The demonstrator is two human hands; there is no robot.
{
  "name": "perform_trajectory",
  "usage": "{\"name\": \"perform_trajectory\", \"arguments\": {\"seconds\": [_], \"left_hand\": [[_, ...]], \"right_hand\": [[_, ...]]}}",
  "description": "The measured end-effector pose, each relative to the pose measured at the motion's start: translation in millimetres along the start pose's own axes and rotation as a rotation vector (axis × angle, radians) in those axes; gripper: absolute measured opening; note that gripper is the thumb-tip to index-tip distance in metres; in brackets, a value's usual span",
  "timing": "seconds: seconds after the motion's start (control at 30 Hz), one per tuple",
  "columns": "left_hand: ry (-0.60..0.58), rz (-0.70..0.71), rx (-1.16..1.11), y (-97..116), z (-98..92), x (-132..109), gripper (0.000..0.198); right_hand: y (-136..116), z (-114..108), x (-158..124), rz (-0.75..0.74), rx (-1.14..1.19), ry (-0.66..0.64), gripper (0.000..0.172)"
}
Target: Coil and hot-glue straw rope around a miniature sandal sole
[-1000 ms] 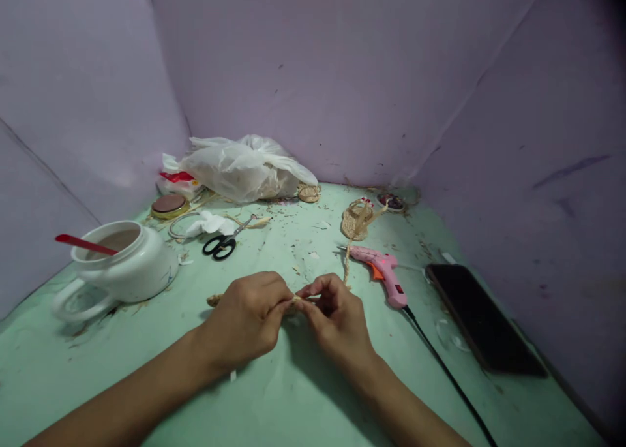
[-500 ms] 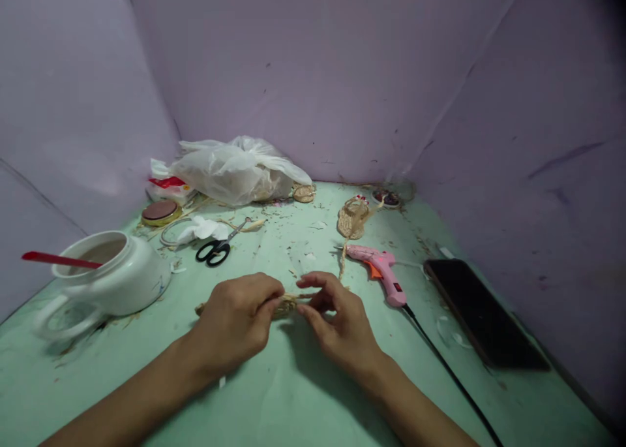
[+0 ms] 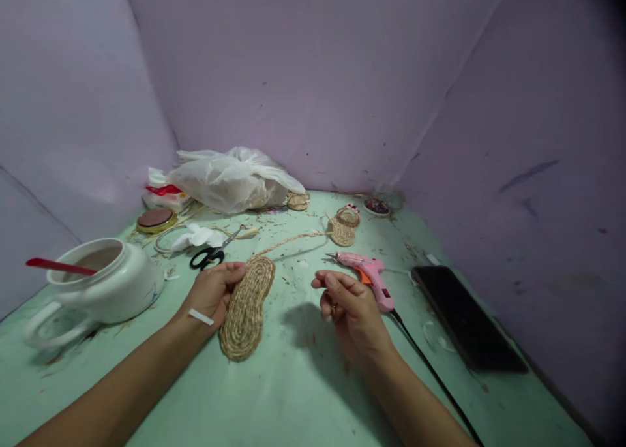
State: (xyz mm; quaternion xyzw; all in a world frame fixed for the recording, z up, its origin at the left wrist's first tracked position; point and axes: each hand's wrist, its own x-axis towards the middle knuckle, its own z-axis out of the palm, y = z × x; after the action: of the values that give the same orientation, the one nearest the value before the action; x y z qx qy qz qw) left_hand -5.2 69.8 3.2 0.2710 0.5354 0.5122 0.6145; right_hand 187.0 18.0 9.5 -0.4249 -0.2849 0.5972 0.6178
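Left hand (image 3: 212,290) clamped on the left edge of a braided straw sole (image 3: 247,310), thumb side up near its upper end. Sole is in front of the person, left of center, long way roughly up-down, coiled rows facing the camera; can't tell if its lower end touches the surface (image 3: 293,401). Braided strand (image 3: 293,238) runs from the sole's top to near a small woven sandal (image 3: 343,231) with red and white bits on top. White strip (image 3: 201,316) on the left wrist.

Right hand (image 3: 349,303) apart from the left and from the sole, over the surface, fingers half-curled; can't tell if thumb and fingertips meet. Nearest it: pink glue gun (image 3: 376,280), orange trigger, nozzle pointing left, black cord (image 3: 430,362) trailing toward the person. Dark phone (image 3: 467,320) lies right of that.

Left side: white pot (image 3: 137,280) with a handle, red stick (image 3: 61,265) angled out of its mouth. Black-handled scissors (image 3: 208,258) beyond the left hand, round brown-topped tin (image 3: 156,218) farther back, whitish plastic bag (image 3: 235,183) by the back wall (image 3: 313,75).
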Motion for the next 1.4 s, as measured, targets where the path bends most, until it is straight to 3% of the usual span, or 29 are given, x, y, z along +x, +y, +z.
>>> {"name": "perform_trajectory", "arguments": {"seconds": [0.07, 0.13, 0.17, 0.23, 0.27, 0.3, 0.37, 0.47, 0.7, 0.77, 0.87, 1.03, 1.1, 1.17, 1.23, 1.27, 1.33, 1.4], "left_hand": [[0.071, 0.042, 0.099, -5, -1.7, 1, 0.021], [0.146, 0.19, 0.26, -6, -2.7, -3, 0.03], [0.183, 0.334, 0.385, -7, -2.7, -7, 0.034], [0.205, 0.766, 0.737, -8, -1.7, -19, 0.035], [0.132, 0.964, 0.88, -9, -0.8, -26, 0.033], [-0.024, 1.114, 0.972, -11, 0.2, -32, 0.028], [-0.329, 1.281, 1.062, -15, 1.9, -43, 0.018], [-0.37, 1.36, 1.068, -22, 2.4, -48, 0.019], [-0.472, 1.123, 0.997, -24, -2.1, -37, 0.019], [-0.365, 1.092, 1.027, -19, -4.9, -33, 0.019], [-0.095, 1.004, 1.099, -5, -12.0, -24, 0.022], [0.27, 0.846, 1.187, 19, -24.2, -3, 0.042], [0.351, 0.774, 1.255, 22, -26.1, 3, 0.037], [0.344, 0.689, 1.3, 24, -25.3, 6, 0.013], [0.302, 0.617, 1.357, 25, -21.5, 4, 0.036], [0.276, 0.561, 1.413, 26, -18.8, 1, 0.038], [0.192, 0.378, 1.575, 26, -12.9, -6, 0.033], [0.114, 0.215, 1.703, 24, -7.8, -11, 0.048]], "right_hand": [[3, -1, 0, 0.025, -0.014, 0.007, 0.023], [6, -2, 0, 0.052, -0.062, -0.013, 0.023], [7, -2, -1, 0.079, -0.094, -0.036, 0.024], [12, 0, -4, 0.156, -0.148, -0.097, 0.027], [14, 2, -6, 0.199, -0.166, -0.128, 0.029], [16, 3, -8, 0.238, -0.178, -0.156, 0.031], [21, 6, -11, 0.285, -0.201, -0.201, 0.032], [24, 9, -14, 0.307, -0.232, -0.24, 0.033], [25, 10, -16, 0.373, -0.218, -0.307, 0.032], [24, 9, -16, 0.393, -0.202, -0.313, 0.034], [22, 6, -15, 0.391, -0.206, -0.296, 0.032], [12, -9, -3, 0.238, -0.303, -0.126, 0.028], [5, -17, 3, 0.103, -0.431, 0.0, 0.028], [-6, -26, 9, -0.089, -0.624, 0.165, 0.029], [-21, -37, 14, -0.248, -0.89, 0.363, 0.034], [-30, -44, 18, -0.269, -1.064, 0.478, 0.038], [-47, -56, 24, -0.145, -1.445, 0.656, 0.048], [-59, -68, 32, 0.102, -1.711, 0.637, 0.06]]}}
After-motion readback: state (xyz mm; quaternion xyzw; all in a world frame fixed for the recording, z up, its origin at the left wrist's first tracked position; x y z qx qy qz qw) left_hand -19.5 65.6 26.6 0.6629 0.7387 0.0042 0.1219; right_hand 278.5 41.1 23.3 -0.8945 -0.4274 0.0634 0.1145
